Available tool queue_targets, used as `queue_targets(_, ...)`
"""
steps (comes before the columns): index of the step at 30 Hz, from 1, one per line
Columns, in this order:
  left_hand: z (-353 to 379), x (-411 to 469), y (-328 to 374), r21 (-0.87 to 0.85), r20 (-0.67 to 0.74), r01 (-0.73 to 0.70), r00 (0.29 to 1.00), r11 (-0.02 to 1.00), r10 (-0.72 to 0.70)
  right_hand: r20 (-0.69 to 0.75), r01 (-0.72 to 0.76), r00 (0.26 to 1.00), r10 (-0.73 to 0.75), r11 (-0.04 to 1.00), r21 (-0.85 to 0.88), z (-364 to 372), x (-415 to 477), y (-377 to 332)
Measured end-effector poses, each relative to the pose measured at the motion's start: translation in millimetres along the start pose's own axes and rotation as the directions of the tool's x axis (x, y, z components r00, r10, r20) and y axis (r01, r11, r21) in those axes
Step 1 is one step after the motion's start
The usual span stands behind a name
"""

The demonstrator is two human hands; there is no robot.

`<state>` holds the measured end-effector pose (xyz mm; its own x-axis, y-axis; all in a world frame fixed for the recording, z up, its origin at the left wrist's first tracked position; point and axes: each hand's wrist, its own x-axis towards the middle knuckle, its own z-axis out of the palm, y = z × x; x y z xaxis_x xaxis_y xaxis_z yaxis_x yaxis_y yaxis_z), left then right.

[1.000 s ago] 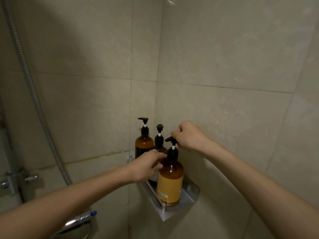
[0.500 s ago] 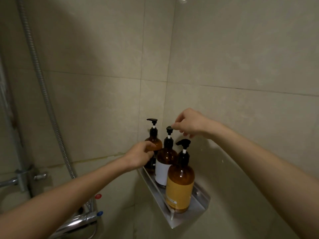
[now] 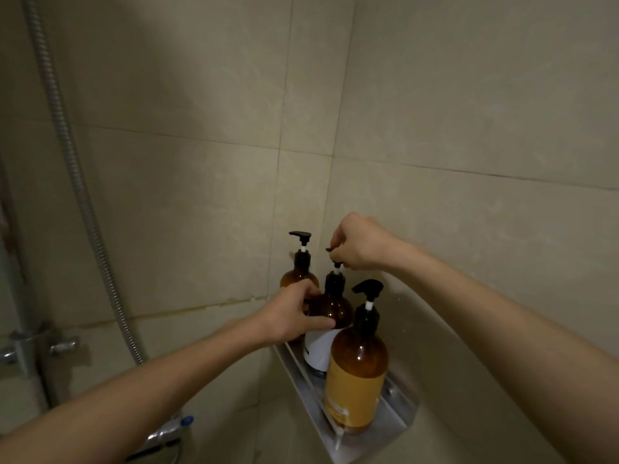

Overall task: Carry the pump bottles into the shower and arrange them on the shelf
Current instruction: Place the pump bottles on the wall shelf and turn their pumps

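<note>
Now that you have moved off the front bottle [image 3: 356, 373], your left hand [image 3: 294, 316] holds the middle bottle [image 3: 330, 316] on the shelf [image 3: 398, 416] while your right hand [image 3: 360, 242] pinches its pump: nearly done.

- right hand [image 3: 360, 242]: 1 s ago pinching the pump head of the front amber pump bottle with the orange label [image 3: 356, 373]; 0.5 s ago moved over to the pump head of the middle amber pump bottle with the white label [image 3: 330, 316]; now closed on that pump head, covering most of it
- left hand [image 3: 294, 316]: 1 s ago at the front bottle's neck; 0.5 s ago reaching in toward the bottles behind it; now wrapped round the shoulder of the white-label bottle, thumb across its front
- front bottle: now free of both hands, pump head fully visible
- camera: drifted closer, so the metal corner shelf [image 3: 400, 426] sits further right in view
</note>
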<state>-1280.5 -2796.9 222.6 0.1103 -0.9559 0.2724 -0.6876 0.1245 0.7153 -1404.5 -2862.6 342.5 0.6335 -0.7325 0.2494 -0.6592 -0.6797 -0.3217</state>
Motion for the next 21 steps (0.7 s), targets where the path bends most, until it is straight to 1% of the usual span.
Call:
queue_targets(3,-2,-1,3,0.006,0.001,-0.013,1.000,1.000,0.013,0.064,0.062,0.996,-0.063,0.998,0.017,-2,-1,0)
queue_targets(8,-9,-5,3,0.002,0.008,-0.029,1.000,1.000,0.029,0.114,0.133,0.983,-0.143,0.987,0.091,-4,-3,2)
queue_targets(11,-11,-8,3,0.020,0.025,-0.037,0.999,0.999,0.037,0.122,0.155,0.978,-0.169,0.981,0.114,-3,-3,3)
queue_targets(14,-11,-9,6,0.052,0.031,-0.011,0.999,0.999,0.009,0.133,0.162,0.975,-0.177,0.980,0.118,-5,-4,4)
queue_targets(15,-12,-9,7,0.041,0.043,-0.011,0.999,0.999,0.010,0.145,0.161,0.973,-0.178,0.979,0.122,-6,-4,5)
queue_targets(17,-18,-9,9,-0.055,0.081,-0.001,0.997,0.998,0.005,0.168,0.153,0.970,-0.176,0.978,0.141,-10,-5,7)
queue_targets(19,-25,-9,10,-0.137,0.107,0.063,0.993,0.989,-0.048,0.182,0.144,0.968,-0.175,0.975,0.170,-11,-6,9)
queue_targets(21,-31,-9,8,-0.139,0.114,0.134,0.986,0.981,-0.119,0.178,0.138,0.969,-0.172,0.972,0.188,-10,-6,10)
